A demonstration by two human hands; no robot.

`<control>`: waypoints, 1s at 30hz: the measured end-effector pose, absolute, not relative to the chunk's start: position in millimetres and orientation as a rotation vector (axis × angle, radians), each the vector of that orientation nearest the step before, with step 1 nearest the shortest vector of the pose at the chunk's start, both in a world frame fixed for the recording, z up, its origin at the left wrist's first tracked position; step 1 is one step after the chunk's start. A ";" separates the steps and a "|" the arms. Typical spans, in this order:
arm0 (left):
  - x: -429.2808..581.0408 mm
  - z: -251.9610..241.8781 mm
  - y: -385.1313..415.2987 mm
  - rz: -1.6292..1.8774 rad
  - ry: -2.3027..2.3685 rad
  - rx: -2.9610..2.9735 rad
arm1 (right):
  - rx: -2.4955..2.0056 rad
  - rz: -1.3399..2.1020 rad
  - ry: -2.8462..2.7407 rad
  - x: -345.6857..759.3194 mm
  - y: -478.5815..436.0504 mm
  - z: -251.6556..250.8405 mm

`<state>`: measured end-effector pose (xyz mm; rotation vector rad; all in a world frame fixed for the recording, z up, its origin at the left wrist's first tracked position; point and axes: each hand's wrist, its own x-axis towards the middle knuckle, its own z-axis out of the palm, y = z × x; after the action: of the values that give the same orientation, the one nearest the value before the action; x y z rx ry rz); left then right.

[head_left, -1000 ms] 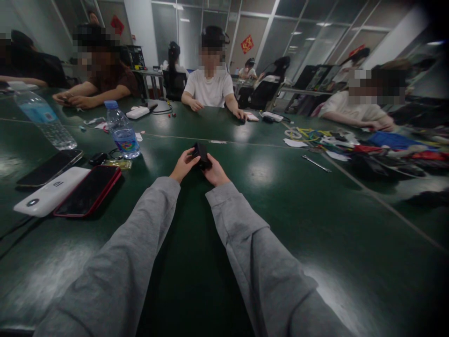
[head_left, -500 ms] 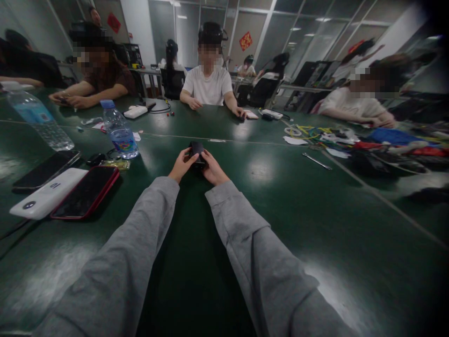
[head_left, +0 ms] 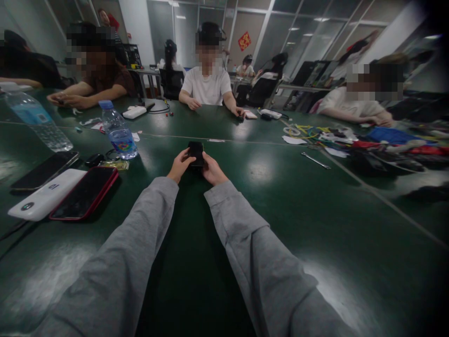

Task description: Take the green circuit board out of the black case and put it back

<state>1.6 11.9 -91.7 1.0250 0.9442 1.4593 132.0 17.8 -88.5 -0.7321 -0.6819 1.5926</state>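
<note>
Between my two hands is a small black rectangular device (head_left: 196, 154), held a little above or on the green table (head_left: 301, 224); which of these I cannot tell. My left hand (head_left: 180, 164) grips its left edge, thumb on the near face. On the opposite edge are the fingers of my right hand (head_left: 212, 169), with the thumb along the side. The device's dark flat face is turned toward me. Its underside and the fingertips behind it are hidden.
To the left stand a water bottle with a blue cap (head_left: 119, 131) and a larger clear bottle (head_left: 38, 117). Near them lie a red-edged phone (head_left: 86, 193), a white power bank (head_left: 47, 194) and a black phone (head_left: 44, 172). Rightward are a wrench (head_left: 315, 160) and tangled cables (head_left: 315, 133). Several people sit around.
The black device has turned slightly in my hands, so more of its flat face shows. My left thumb has shifted a little on it. Both arms stay in nearly the same place.
</note>
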 end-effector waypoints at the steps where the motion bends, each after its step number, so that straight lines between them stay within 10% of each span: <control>1: 1.6 -91.8 11.7 1.463 0.946 1.031 | -0.739 1.573 -0.666 130.7 18.2 -88.4; 30: -33.4 -77.9 7.0 1.460 0.637 0.370 | -0.630 1.755 -0.423 145.2 15.5 -83.2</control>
<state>-33.4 7.0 -77.9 0.3696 0.6373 1.4599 145.2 15.5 -83.2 -0.6296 -0.4235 1.7550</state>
